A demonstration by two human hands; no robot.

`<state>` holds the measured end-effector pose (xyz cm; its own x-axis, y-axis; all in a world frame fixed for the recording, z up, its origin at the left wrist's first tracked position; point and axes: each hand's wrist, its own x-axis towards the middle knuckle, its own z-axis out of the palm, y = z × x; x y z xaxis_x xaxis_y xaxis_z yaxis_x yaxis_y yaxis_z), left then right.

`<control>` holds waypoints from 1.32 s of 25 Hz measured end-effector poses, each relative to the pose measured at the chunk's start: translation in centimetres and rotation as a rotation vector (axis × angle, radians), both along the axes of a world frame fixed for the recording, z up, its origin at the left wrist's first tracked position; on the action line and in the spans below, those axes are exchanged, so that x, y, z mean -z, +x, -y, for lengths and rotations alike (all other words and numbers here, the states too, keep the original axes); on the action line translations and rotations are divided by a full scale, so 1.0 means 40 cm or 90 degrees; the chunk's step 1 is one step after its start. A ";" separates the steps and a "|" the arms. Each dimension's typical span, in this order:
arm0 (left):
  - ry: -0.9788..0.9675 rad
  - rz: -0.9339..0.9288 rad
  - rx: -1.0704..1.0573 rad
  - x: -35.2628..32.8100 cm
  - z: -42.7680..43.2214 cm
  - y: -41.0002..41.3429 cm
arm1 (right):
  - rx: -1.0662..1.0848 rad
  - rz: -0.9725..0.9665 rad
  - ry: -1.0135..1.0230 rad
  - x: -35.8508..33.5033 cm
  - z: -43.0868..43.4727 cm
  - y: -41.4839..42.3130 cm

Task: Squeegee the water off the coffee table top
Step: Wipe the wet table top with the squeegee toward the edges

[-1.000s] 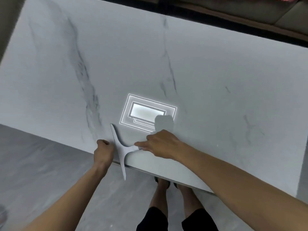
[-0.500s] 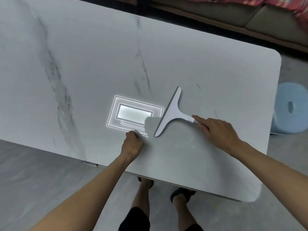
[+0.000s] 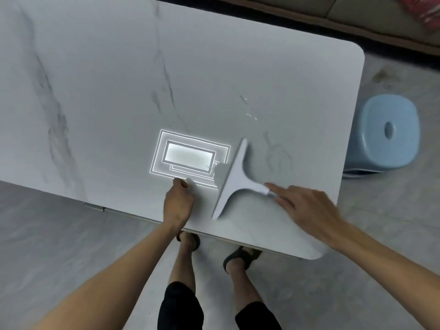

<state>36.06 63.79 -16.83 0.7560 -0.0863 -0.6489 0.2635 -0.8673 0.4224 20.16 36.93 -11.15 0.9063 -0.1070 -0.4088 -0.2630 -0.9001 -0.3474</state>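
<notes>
A white T-shaped squeegee (image 3: 234,178) lies blade-down on the white marble coffee table top (image 3: 166,79), near the front edge and right of the middle. My right hand (image 3: 302,206) grips the end of its short handle, index finger stretched along it. My left hand (image 3: 178,202) rests as a loose fist on the table just left of the blade, holding nothing. A few small water drops (image 3: 248,110) glint on the surface beyond the blade. A ceiling lamp's bright rectangular reflection (image 3: 188,158) sits left of the blade.
A light blue plastic stool (image 3: 387,132) stands on the floor off the table's right end. A sofa base (image 3: 357,15) runs along the far side. My legs and sandalled feet (image 3: 240,256) stand at the table's front edge on the grey tiled floor.
The squeegee went from overhanging the front-left edge to the table's right part, then slid slightly nearer the front edge. My left hand followed to just left of the blade.
</notes>
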 end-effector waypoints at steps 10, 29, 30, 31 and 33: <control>0.052 -0.058 0.017 0.036 -0.046 -0.099 | -0.296 0.005 0.023 0.147 -0.182 0.064; 0.084 0.031 0.008 -0.003 -0.026 -0.099 | -0.162 0.006 -0.007 0.024 -0.056 -0.066; 0.082 0.040 -0.015 -0.003 -0.044 -0.084 | -0.203 -0.017 0.009 0.049 -0.109 -0.011; 0.082 0.045 -0.033 -0.001 -0.062 -0.069 | -0.236 -0.024 0.018 0.072 -0.159 0.043; 0.087 0.040 -0.044 0.004 -0.089 -0.045 | -0.263 -0.019 0.022 0.104 -0.229 0.132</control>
<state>34.27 67.33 -16.99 0.7967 0.0531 -0.6020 0.3010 -0.8987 0.3190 25.43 46.07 -15.30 0.8579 0.2776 -0.4325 0.1077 -0.9200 -0.3768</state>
